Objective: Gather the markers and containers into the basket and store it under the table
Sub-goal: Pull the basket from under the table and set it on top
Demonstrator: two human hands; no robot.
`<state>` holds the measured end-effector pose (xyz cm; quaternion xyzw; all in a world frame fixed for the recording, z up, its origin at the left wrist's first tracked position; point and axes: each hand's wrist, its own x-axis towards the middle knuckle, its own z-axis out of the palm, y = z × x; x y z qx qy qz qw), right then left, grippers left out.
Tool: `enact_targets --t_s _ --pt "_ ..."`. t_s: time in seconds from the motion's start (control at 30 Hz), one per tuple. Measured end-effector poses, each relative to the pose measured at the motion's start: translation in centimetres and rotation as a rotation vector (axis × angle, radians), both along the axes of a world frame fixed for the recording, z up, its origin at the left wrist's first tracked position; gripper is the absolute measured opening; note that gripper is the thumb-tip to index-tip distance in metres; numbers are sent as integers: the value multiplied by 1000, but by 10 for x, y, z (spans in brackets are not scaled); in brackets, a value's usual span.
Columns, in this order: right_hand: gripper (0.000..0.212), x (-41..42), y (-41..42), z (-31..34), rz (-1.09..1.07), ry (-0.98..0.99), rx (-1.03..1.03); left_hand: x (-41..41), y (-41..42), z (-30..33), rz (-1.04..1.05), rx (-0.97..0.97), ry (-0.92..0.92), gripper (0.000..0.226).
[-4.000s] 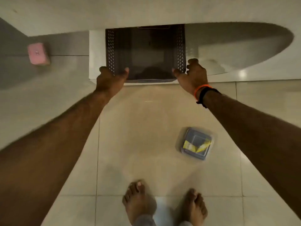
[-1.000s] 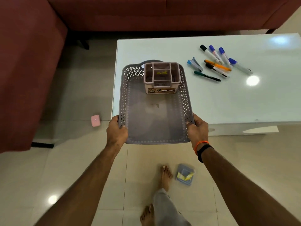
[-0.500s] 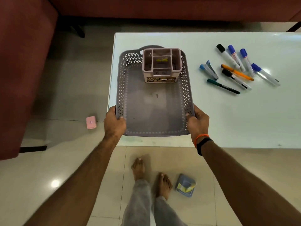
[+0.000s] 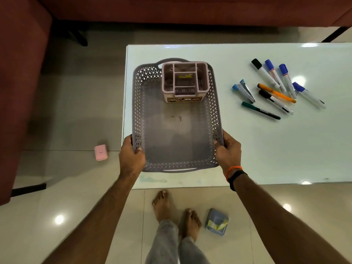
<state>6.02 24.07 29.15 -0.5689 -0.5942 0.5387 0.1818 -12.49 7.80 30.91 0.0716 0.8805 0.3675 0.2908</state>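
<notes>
Grey basket (image 4: pixel 152 119) is held over the surface (image 4: pixel 266 149) near its left edge. A pink divided organizer (image 4: pixel 184 80) stands at its far end. Left hand (image 4: pixel 131 155) and right hand (image 4: pixel 227 151) are clamped on its near corners. Markers (image 4: pixel 274 86) lie on the surface to the right; a small blue container (image 4: pixel 217 222) sits on the floor.

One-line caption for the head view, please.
Both hands, left and right, hold a grey perforated plastic basket containing a pink compartmented organiser over a white table beside scattered markers.
</notes>
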Motion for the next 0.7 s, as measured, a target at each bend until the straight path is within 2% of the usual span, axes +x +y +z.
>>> enact_targets --t_s 0.2,0.33,0.47,0.7 --pt "30 -6 7 24 68 -129 47 -12 3 12 -25 -13 -74 40" --pt "30 -17 13 61 56 -198 91 -26 12 43 13 16 -107 50" --pt "40 -30 21 94 37 -256 155 -37 26 83 -7 12 -12 60" --pt "35 -42 34 128 63 -223 209 -33 66 123 -170 62 32 48"
